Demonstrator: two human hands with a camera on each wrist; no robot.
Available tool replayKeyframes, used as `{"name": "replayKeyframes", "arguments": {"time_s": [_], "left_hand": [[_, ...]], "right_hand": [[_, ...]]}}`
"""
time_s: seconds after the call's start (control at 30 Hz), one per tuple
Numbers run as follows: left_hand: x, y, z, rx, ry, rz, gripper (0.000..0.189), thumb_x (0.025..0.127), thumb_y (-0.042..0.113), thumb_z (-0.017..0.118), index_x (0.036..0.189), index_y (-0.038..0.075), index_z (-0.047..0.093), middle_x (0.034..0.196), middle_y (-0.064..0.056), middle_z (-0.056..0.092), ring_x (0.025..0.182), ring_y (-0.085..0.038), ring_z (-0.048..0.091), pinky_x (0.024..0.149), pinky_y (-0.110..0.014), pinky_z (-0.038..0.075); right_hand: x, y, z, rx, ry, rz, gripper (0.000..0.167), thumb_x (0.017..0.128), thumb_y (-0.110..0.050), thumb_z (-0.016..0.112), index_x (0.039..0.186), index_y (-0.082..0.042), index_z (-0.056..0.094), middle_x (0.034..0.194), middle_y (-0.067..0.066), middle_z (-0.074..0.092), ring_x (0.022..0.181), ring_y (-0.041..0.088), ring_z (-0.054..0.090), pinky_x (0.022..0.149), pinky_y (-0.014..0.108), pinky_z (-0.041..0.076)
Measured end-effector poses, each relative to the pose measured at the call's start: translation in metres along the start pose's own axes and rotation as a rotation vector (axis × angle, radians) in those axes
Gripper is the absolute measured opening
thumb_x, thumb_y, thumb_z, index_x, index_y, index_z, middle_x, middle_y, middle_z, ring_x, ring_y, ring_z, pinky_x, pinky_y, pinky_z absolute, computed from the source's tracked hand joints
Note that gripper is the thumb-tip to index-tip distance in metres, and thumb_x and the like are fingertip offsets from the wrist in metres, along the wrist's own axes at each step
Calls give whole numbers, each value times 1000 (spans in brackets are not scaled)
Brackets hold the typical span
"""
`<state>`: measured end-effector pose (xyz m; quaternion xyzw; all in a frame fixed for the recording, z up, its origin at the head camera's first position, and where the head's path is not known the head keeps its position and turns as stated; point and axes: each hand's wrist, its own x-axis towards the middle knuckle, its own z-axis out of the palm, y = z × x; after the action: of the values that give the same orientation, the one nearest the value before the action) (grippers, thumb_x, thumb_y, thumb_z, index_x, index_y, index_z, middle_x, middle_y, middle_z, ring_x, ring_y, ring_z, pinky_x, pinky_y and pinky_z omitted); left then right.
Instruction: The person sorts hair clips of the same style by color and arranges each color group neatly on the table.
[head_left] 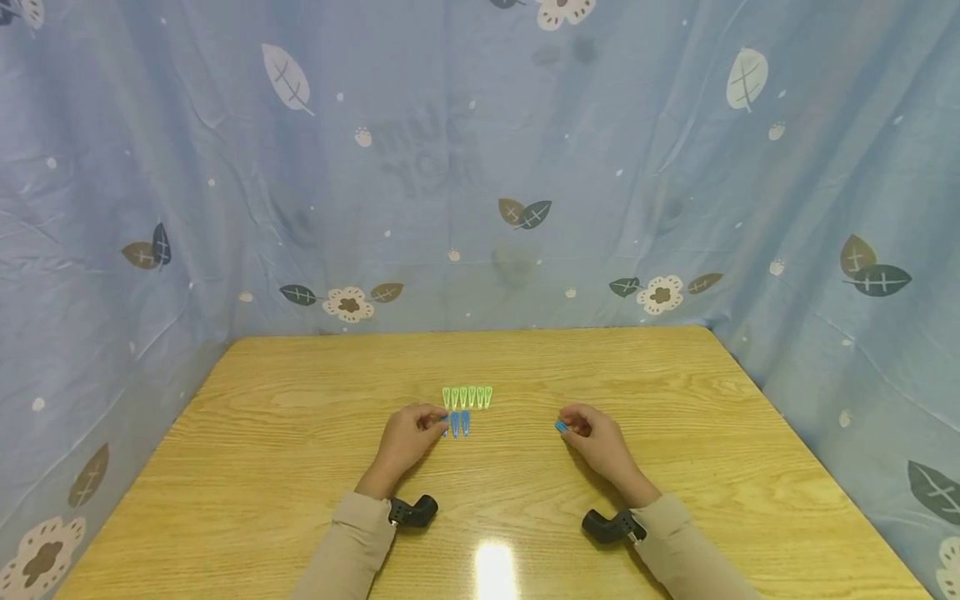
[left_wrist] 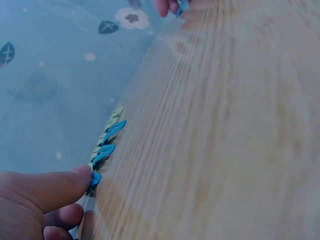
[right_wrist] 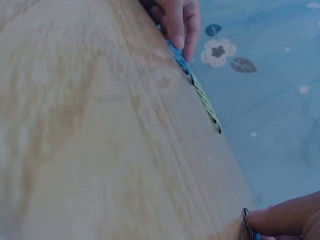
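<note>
Light-green snap hair clips [head_left: 467, 397] lie side by side in a row on the wooden table. Below them stands a shorter row of blue snap hair clips [head_left: 455, 424]. At this row's left end my left hand [head_left: 408, 437] has thumb and fingertips on the leftmost blue hair clip [left_wrist: 94, 182], pinching it low at the table and partly hiding it. Off to the right, my right hand [head_left: 597, 440] pinches another blue hair clip [head_left: 561, 427] between thumb and fingers. Its dark metal edge shows in the right wrist view, while the fingers cover the rest.
The wooden table [head_left: 300, 392] ends at a blue patterned curtain [head_left: 465, 275] behind and at both sides. Each wrist wears a black camera mount [head_left: 414, 511]. A bright light reflection [head_left: 495, 571] shows at the table's near side.
</note>
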<state>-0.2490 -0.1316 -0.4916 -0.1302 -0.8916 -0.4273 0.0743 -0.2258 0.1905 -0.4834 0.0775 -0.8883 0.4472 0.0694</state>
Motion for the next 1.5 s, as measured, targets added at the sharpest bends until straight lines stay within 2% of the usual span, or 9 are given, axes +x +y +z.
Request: {"name": "replayKeyframes", "arguments": {"time_s": [0.37,0.77,1.0,1.3,1.5], "left_hand": [[-2,1,0,-6,-5,3,16,85,16,73,100,11,75,72,5,53,60,-12,45,52,-25,38],[0,0,1,16,0,5,16,85,16,73,101,11,75,72,5,52,60,-12,44,53,-25,38],[0,0,0,7,8,7,16,85,17,73,101,12,75,72,5,53,60,-11,44,53,-24,38],[-1,0,0,2,3,9,17,86,16,72,101,11,75,72,5,53,60,-12,44,52,-25,37],[-1,-3,1,8,27,73,17,86,15,72,100,6,74,71,5,52,58,-10,42,51,-25,36]], "right_hand": [[-2,-3,0,4,-10,24,25,88,-5,68,112,0,65,91,4,63,81,16,58,73,26,48],[-3,-7,-3,-74,-25,22,20,86,2,66,106,-2,69,85,2,60,77,14,54,68,26,47],[-4,-10,-5,-68,-16,30,18,88,2,64,105,-2,70,86,3,61,79,16,55,70,29,47],[-3,-8,-4,45,-8,60,17,88,-1,65,105,-1,68,91,7,63,84,18,59,71,25,48],[-3,-12,-5,198,-70,82,24,89,-2,65,111,5,64,96,12,62,86,20,60,70,25,51]]}}
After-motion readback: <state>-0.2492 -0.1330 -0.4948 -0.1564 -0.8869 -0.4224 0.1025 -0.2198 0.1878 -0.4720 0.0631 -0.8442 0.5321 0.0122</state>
